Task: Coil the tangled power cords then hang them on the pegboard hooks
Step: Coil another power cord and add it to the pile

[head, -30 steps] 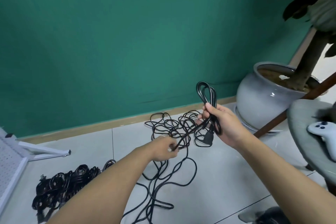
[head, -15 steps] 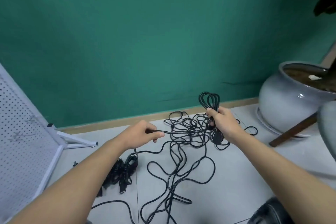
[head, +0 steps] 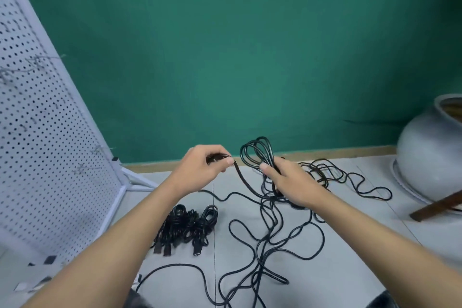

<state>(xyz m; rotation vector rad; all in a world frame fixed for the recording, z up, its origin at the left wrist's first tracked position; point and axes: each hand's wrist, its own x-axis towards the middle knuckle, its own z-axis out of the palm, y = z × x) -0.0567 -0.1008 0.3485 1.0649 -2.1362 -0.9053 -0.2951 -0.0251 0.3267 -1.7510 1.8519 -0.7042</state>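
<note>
A black power cord lies in loose tangled loops on the pale tiled floor. My right hand grips a small coil of that cord, its loops sticking up above the fist. My left hand pinches the running length of the same cord just left of the coil. A bundle of coiled black cords rests on the floor below my left forearm. The white pegboard leans at the left, with small metal hooks on it.
A green wall with a wooden skirting runs across the back. A large grey ceramic pot stands at the right, with a brown wooden leg slanting in front of it. The pegboard's white foot reaches onto the floor.
My left hand has risen and moved right, close to the coil, drawing the cord up with it. The view has swung left, showing more pegboard and less of the pot.
</note>
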